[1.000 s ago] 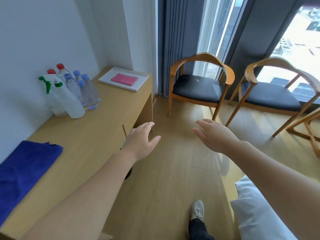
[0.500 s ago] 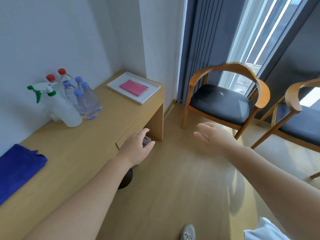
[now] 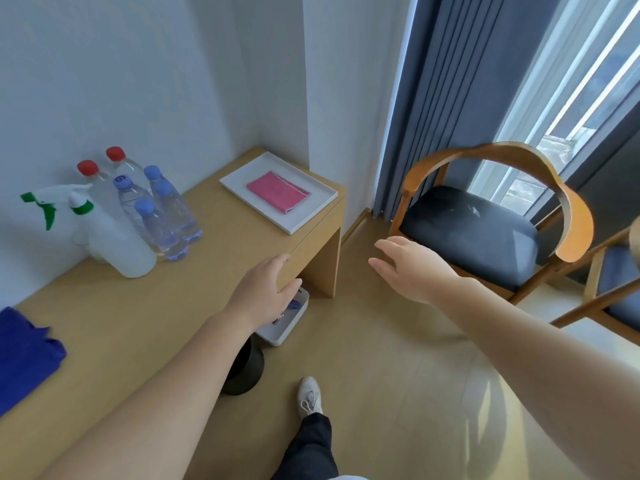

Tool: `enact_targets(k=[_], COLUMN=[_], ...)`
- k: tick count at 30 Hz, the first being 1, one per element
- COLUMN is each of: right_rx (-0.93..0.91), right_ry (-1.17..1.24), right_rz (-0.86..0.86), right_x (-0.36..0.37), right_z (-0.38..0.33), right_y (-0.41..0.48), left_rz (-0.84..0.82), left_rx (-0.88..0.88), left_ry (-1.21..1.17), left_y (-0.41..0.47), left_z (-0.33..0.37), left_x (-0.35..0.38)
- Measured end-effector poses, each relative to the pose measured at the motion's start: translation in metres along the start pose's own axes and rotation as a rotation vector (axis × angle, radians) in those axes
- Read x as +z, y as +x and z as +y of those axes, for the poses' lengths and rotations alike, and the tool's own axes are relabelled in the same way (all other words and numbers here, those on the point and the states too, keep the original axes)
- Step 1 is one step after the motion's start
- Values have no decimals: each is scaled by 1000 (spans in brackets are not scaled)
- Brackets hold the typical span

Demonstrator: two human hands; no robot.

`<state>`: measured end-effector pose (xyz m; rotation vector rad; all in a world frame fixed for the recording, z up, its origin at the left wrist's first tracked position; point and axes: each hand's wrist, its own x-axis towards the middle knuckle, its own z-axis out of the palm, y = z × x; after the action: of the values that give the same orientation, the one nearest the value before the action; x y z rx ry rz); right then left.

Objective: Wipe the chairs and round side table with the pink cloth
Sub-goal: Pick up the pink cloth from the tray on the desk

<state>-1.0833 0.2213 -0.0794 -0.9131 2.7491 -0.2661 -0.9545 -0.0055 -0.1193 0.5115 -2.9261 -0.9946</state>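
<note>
The pink cloth (image 3: 278,196) lies folded in the white tray (image 3: 239,180) at the far end of the worktop (image 3: 149,306). It looks soft and light; pinching one edge should lift it. The left hand (image 3: 265,292) and right hand (image 3: 412,268) are empty, fingers relaxed.

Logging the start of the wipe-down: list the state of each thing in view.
pink cloth: folded, lying in the white tray, untouched.
left hand: open, empty.
right hand: open, empty.
water bottles: upright, capped.
spray bottle: upright.
blue cloth: rumpled on the desk.
chair: upright.
</note>
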Motion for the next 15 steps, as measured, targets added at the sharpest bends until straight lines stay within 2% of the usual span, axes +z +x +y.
enact_targets(k=[8, 15], right_rx=[-11, 13], right_ry=[-47, -42], right_rz=[-42, -110], right_x=[-17, -18], right_z=[-5, 1], right_y=[121, 179], left_rz=[-37, -52], left_rx=[7, -3], left_ry=[-61, -99], left_y=[122, 180], left_z=[-32, -48], left_x=[-17, -22])
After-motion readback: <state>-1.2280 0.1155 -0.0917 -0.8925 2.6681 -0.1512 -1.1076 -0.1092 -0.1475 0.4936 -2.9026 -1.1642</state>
